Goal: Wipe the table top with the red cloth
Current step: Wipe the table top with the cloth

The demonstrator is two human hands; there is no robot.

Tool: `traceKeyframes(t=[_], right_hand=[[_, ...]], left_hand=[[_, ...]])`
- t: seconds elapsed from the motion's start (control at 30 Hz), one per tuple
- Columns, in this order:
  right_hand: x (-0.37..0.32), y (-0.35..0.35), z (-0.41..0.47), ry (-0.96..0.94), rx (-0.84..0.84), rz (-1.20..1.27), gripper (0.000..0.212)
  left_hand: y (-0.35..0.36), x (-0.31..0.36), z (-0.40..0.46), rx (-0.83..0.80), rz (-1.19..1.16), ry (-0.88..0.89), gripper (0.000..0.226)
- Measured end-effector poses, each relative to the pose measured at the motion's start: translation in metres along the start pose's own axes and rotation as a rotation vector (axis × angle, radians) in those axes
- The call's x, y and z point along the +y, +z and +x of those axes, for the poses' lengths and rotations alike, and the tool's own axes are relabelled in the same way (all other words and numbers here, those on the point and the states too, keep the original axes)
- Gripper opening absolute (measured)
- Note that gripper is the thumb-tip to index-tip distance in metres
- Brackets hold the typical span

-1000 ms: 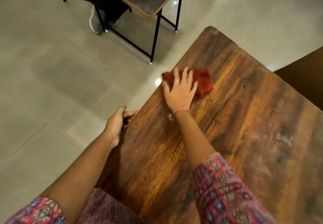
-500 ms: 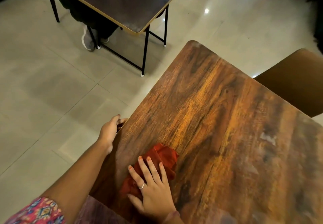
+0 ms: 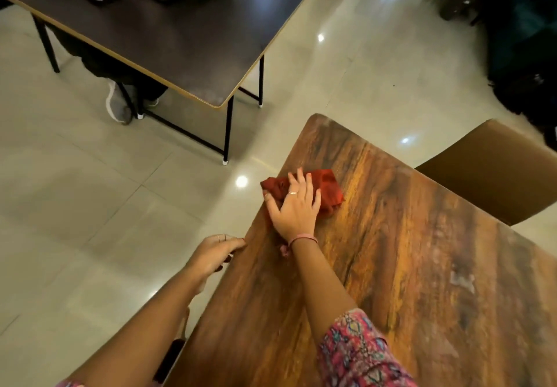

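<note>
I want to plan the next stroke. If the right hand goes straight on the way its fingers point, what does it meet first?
The right hand presses flat on the red cloth, fingers pointing toward the table top's far corner. Nothing lies on the wood ahead; it would probably just reach that far edge, then open floor.

The desk (image 3: 391, 266) is brown wood with dark streaks, a bit shiny, and has pale dull patches. The red cloth (image 3: 327, 189) is soft, matt and crumpled. The floor (image 3: 90, 205) is smooth, glossy pale tile. The dark table (image 3: 180, 33) has a smooth top with a light edge and thin black metal legs.
</note>
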State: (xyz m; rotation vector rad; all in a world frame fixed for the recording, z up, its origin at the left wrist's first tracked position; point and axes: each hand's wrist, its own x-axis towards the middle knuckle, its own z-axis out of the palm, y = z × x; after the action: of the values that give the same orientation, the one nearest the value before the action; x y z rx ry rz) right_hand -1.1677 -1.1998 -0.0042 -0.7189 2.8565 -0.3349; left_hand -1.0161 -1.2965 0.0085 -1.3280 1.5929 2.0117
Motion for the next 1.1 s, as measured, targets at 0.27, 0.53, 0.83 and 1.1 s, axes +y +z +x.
traceKeyframes(t=[0.27,0.53,0.83,1.1], right_hand=[[0.025,-0.021,0.153,0.195,0.086,0.032,0.071],[0.054,-0.032,0.245,0.252,0.095,-0.04,0.068],[0.038,-0.012,0.152,0.124,0.152,-0.036,0.063],[-0.004,0.021,-0.072,0.144,0.118,-0.039,0.068]], left_hand=[[-0.002,0.04,0.056,-0.19,0.125,0.047,0.02],[-0.003,0.029,0.084,-0.225,0.1,0.005,0.032],[-0.001,0.029,0.069,-0.154,0.076,0.1,0.028],[0.005,0.019,0.038,0.039,0.158,0.209,0.025]])
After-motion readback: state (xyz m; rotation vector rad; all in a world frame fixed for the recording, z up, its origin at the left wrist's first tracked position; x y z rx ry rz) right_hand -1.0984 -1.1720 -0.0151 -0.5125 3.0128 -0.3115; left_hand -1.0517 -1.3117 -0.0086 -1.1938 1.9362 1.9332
